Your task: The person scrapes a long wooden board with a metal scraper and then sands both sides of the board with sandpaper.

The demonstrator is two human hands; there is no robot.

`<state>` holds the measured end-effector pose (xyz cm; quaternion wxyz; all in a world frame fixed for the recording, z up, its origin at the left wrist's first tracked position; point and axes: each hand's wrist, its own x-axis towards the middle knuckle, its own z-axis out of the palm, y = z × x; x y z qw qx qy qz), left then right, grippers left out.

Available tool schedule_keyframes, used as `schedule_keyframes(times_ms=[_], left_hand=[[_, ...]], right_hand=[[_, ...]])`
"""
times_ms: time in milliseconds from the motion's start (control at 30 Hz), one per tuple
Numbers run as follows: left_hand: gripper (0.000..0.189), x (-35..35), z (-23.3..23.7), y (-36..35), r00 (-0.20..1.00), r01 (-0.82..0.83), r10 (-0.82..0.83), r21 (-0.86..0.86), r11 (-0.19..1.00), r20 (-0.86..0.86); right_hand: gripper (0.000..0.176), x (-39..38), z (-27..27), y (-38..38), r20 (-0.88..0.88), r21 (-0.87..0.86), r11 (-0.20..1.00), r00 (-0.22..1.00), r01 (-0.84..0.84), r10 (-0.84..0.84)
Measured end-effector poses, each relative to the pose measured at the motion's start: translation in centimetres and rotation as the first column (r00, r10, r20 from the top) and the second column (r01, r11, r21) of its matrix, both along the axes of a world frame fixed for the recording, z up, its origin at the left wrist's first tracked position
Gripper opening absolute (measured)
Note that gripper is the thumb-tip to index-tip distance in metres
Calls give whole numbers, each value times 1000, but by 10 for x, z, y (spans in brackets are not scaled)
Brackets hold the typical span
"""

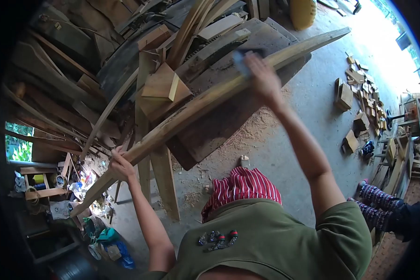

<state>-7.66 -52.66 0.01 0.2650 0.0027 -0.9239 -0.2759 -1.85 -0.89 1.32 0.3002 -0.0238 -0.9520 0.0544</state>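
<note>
A long, slightly curved wooden beam (198,105) lies diagonally across a dark wooden bench top (219,133). My left hand (122,164) is closed around the beam near its lower left end. Further up the beam, my right hand (264,79) is smeared by motion. Its fingers press on a blurred blue and dark thing (241,63) at the beam's upper face, whose kind I cannot make out. Close behind the beam sits a brown angular wooden block (165,88).
Curved boards and offcuts (191,32) crowd the back left. Wood shavings (252,133) litter the concrete floor. Wood blocks (366,95) lie heaped at the right. A person's patterned trouser legs (378,205) show at lower right. A yellow container (303,14) stands at the top.
</note>
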Motion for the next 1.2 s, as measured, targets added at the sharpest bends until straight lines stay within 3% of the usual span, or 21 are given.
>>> schedule_keyframes(times_ms=[67,100,133,200,233,267,333,400,467,567,633,700,733,800,833,933,967,1000,1067,1133,1200], left_hand=[[62,-1,1,5,998,-56,56,-4,998,-10],[61,-1,2,6,998,-63,62,-15,998,-32],[61,1,2,6,996,-73,72,-23,997,-52],[61,-4,-3,-3,993,-70,62,-77,995,-97],[61,-3,-2,-1,994,-76,69,-72,995,-89],[61,-2,-3,0,994,-81,76,-66,995,-80],[62,-1,-8,-3,993,-100,95,-75,992,-76],[62,-1,-6,-6,994,-78,69,-103,992,-89],[62,-1,-1,0,994,-76,70,-69,995,-85],[63,2,0,2,992,-71,60,-103,992,-112],[63,2,0,4,992,-89,84,-51,995,-94],[63,2,-4,2,987,-128,122,-57,990,-109],[60,2,-5,1,987,-114,108,-45,992,-118],[57,3,-3,0,992,-99,92,-70,993,-88],[57,5,-3,2,992,-96,91,-62,993,-82],[56,5,3,7,991,-125,122,68,990,48],[56,6,5,7,994,-113,113,-68,991,-5],[56,8,7,5,994,-106,97,-205,973,-54],[55,7,9,4,995,-93,95,-117,989,9],[54,9,11,9,983,-158,116,-325,932,-145],[47,9,0,-4,977,-185,149,-260,948,-151]], right_hand=[[56,0,7,83,21,-154,978,990,144,-142],[49,0,33,111,176,-397,896,975,197,-137],[42,-10,-9,151,-192,-39,965,946,260,-263],[39,-8,7,142,-113,-121,968,966,218,-232],[43,-11,-5,123,-150,-36,989,978,143,-147],[50,-10,6,82,50,-85,995,998,46,-42],[53,-4,15,-7,129,-30,985,976,-171,174],[55,7,18,-72,76,-198,859,866,-473,494],[53,9,25,-67,60,-203,827,836,-525,545],[54,-3,3,36,115,6,989,982,-148,147],[55,7,19,114,120,-125,979,982,162,-148],[49,6,-3,199,-14,-122,951,957,285,-288],[51,5,7,201,25,-119,921,929,371,-370],[54,4,18,176,34,-410,881,970,234,-242],[52,6,1,153,-63,-110,975,977,194,-202],[61,19,17,71,90,-129,991,995,-35,47],[61,18,17,80,119,-101,994,992,-29,41],[60,19,15,95,148,-74,997,988,-27,37],[59,12,7,159,49,-87,991,994,105,-101],[56,1,-13,251,-50,-110,967,971,228,-235],[50,-7,-27,338,-90,-72,947,943,313,-319]])
